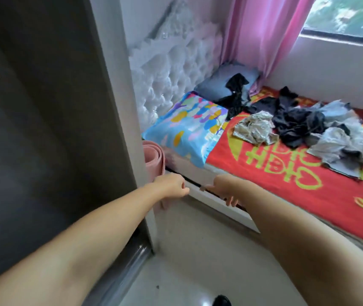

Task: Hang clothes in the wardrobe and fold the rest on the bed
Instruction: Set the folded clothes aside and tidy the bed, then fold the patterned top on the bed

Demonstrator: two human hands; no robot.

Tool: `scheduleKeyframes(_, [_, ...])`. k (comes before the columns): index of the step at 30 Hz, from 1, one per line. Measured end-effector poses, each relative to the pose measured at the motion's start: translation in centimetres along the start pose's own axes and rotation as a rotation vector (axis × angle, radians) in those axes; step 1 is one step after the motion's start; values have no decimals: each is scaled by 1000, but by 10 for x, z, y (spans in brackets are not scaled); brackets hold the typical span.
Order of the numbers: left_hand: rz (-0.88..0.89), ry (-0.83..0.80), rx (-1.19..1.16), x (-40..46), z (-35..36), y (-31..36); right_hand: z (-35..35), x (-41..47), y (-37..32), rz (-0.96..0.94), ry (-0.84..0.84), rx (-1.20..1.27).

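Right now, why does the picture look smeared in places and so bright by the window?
Head view: daylight through the window washes out the pink curtain; motion blur softens the wardrobe panel and tufted headboard; the wide lens bends the bed edge; the floor shows a faint glare.

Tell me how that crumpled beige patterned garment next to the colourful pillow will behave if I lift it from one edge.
The beige patterned garment lies in soft bunched folds on the red bedspread, so it is probably floppy and will unfurl and hang. It looks thin, so likely light. Its right edge touches the dark clothes, which might drag along.
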State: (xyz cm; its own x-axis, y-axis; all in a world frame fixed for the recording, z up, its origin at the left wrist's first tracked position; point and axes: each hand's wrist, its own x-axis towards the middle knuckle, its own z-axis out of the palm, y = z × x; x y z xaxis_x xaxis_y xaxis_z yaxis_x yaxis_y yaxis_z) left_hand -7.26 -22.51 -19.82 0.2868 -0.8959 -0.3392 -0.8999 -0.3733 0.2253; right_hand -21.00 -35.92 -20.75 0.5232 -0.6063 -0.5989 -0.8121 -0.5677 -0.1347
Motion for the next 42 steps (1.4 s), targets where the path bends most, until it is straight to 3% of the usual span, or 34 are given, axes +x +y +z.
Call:
scheduleKeyframes(4, [124,13,48,54,-20,64,-17,-5,80,63,76,48])
scheduleKeyframes(17, [321,-61,-60,216,-23,306,-87,-27,347,376,60,219])
scheduleKeyframes(25, [363,-131,14,306,-16,362,-98,13,426,430,7,292])
scheduleKeyframes(31, [443,-95,46,413,-46,405,-152,83,477,468,69,369])
scheduleKeyframes(38, [467,-171,106,540,-66,442,-207,166,542,523,130,363])
scheduleKeyframes(42, [451,-276,135,588,-42,458,-193,209,571,524,50,374])
